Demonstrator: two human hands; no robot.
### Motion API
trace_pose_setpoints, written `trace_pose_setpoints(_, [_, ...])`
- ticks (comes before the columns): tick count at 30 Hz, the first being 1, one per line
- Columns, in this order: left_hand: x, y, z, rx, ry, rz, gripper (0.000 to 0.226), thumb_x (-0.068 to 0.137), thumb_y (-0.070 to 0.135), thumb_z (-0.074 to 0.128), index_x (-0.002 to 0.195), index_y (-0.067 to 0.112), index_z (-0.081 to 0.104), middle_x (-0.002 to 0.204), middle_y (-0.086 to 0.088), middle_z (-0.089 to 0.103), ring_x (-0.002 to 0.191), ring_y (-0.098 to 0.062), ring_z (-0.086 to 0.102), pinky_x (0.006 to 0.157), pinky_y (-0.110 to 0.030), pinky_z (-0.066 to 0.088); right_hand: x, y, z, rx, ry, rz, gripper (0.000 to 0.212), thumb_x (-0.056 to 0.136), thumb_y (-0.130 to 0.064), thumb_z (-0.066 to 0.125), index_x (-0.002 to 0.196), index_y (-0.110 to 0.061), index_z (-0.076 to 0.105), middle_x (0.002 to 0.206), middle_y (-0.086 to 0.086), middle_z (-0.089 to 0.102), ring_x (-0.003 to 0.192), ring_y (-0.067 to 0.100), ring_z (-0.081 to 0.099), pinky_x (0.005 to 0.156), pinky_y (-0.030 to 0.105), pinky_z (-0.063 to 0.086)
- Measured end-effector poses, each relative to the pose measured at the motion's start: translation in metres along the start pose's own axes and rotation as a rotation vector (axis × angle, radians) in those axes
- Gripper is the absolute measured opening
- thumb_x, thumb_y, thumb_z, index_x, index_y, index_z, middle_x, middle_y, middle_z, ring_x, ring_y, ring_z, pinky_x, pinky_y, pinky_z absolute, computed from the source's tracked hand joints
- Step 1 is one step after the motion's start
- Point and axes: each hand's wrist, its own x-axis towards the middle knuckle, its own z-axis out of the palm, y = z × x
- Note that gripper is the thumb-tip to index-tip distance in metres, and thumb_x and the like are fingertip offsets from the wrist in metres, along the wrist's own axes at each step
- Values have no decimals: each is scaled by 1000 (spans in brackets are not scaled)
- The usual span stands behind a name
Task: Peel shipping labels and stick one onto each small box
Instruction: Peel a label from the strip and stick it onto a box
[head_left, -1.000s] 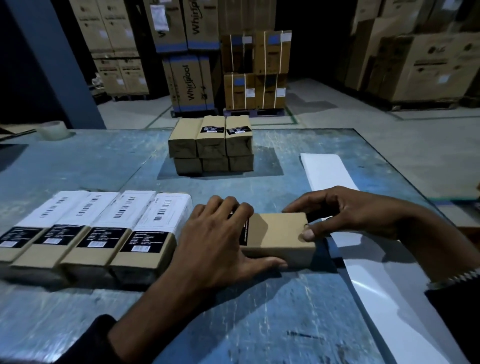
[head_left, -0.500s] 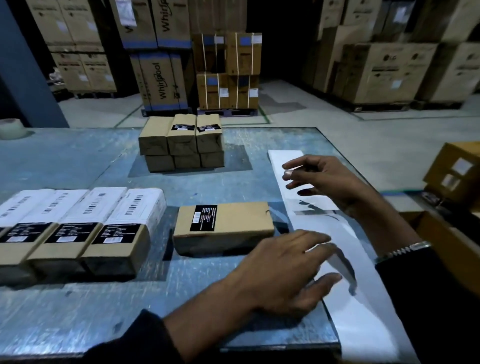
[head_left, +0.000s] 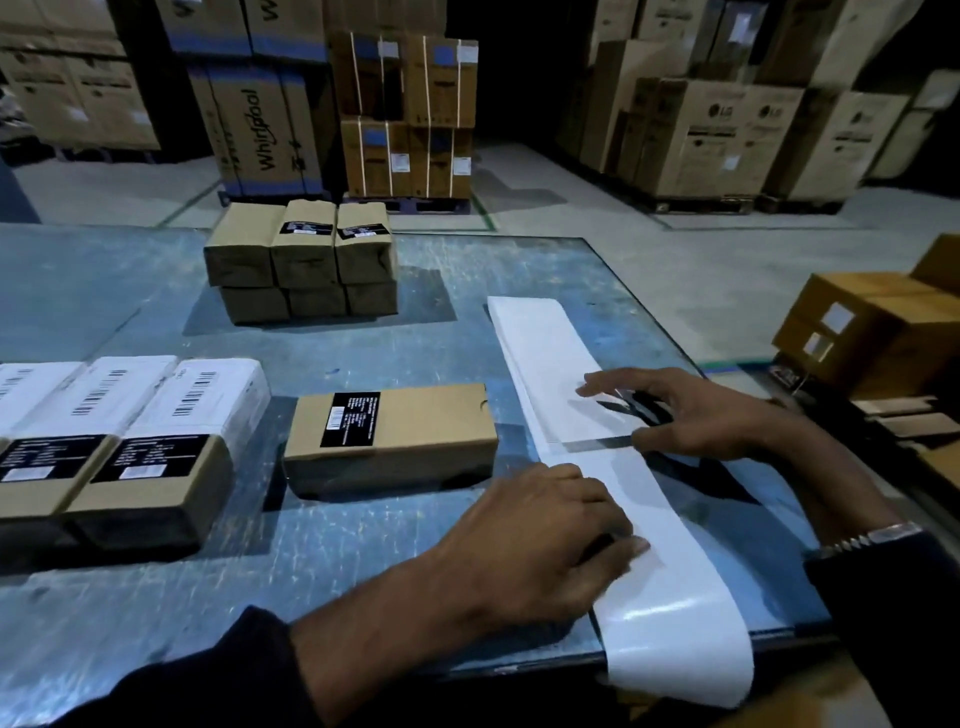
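A small brown box (head_left: 410, 436) with only a black sticker lies alone on the blue table (head_left: 337, 561). Right of it a long white label strip (head_left: 550, 358) runs toward me and hangs over the near edge. My left hand (head_left: 550, 535) presses flat on the strip's near part. My right hand (head_left: 696, 410) hovers at the strip's right edge by a label seam, fingers spread, thumb low; whether it pinches a label edge I cannot tell. At the left sits a row of boxes (head_left: 161, 431) carrying white barcode labels.
A stack of brown boxes (head_left: 301, 260) without white labels stands at the back of the table. Cartons (head_left: 872, 332) sit beyond the table's right edge. Large appliance cartons (head_left: 260, 119) on pallets fill the warehouse floor behind.
Both hands left the brown box and moved right to the label strip. My left hand now lies on the strip; my right hand dropped lower onto it. The camera turned right.
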Motion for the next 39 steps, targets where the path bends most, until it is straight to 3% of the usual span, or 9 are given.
trace_pose_setpoints(4, [5, 0, -1, -21, 43, -82, 27, 105, 38, 55, 114, 20, 74, 109, 5, 71, 102, -16, 60, 79, -35, 52, 2, 6, 11, 24, 174, 0, 42, 91, -9, 75, 122, -37, 77, 133, -26, 69, 119, -17, 60, 105, 8, 43])
trace_pose_setpoints(7, [15, 2, 0, 75, 46, -212, 26, 105, 43, 51, 97, 21, 63, 105, 5, 64, 104, -18, 54, 73, -35, 46, 6, 3, 13, 107, 422, -3, 28, 94, -5, 70, 97, -30, 83, 96, -17, 81, 88, 2, 74, 84, 21, 57])
trace_pose_setpoints(12, [39, 0, 6, 116, 16, -334, 45, 105, 56, 45, 113, 20, 70, 122, -2, 65, 117, -23, 55, 92, -40, 47, 3, -9, -2, 130, 492, -121, 27, 94, -3, 75, 112, -23, 81, 106, -11, 80, 102, 6, 74, 90, 40, 64])
trace_pose_setpoints(19, [55, 2, 4, 139, 55, -413, 56, 111, 51, 35, 76, 16, 61, 86, -2, 64, 87, -25, 57, 75, -40, 43, 25, -44, -49, 412, 679, -184, 43, 91, 1, 79, 129, -16, 71, 115, 2, 76, 102, 10, 73, 97, 34, 62])
trace_pose_setpoints(22, [57, 1, 8, 136, 67, -343, 25, 107, 32, 50, 110, 19, 72, 107, -3, 69, 104, -28, 60, 81, -41, 45, 60, -46, -76, 667, 756, -201, 53, 87, 6, 81, 135, -10, 66, 104, 11, 75, 91, 18, 72, 82, 35, 63])
trace_pose_setpoints(25, [58, -6, 16, 32, 63, -344, 38, 100, 24, 58, 138, 22, 61, 129, -1, 62, 121, -25, 51, 93, -41, 46, 104, -44, -104, 836, 806, -181, 52, 85, 2, 83, 130, -14, 64, 101, 6, 77, 92, 17, 76, 76, 32, 62])
trace_pose_setpoints(28, [55, -8, 25, 28, 113, -363, 49, 93, 27, 54, 141, 18, 58, 147, -4, 55, 139, -24, 43, 111, -40, 43, 152, -35, -129, 906, 862, -121, 45, 87, 0, 83, 127, -11, 64, 107, 7, 77, 87, 15, 76, 73, 29, 60])
trace_pose_setpoints(33, [55, -6, 19, 37, -20, -428, 84, 81, 53, 11, 147, 15, 47, 160, -7, 39, 154, -26, 27, 127, -37, 16, 233, -16, -145, 956, 864, 23, 40, 89, -4, 84, 124, -9, 65, 99, 6, 72, 80, 14, 71, 61, 25, 56])
trace_pose_setpoints(39, [53, -21, 25, 85, 21, -387, 60, 93, 53, 35, 134, 18, 60, 140, -2, 55, 136, -24, 49, 117, -41, 35, 304, 16, -140, 1004, 806, 177, 27, 96, 10, 63, 94, -17, 63, 83, 8, 60, 69, 18, 57, 57, 26, 47])
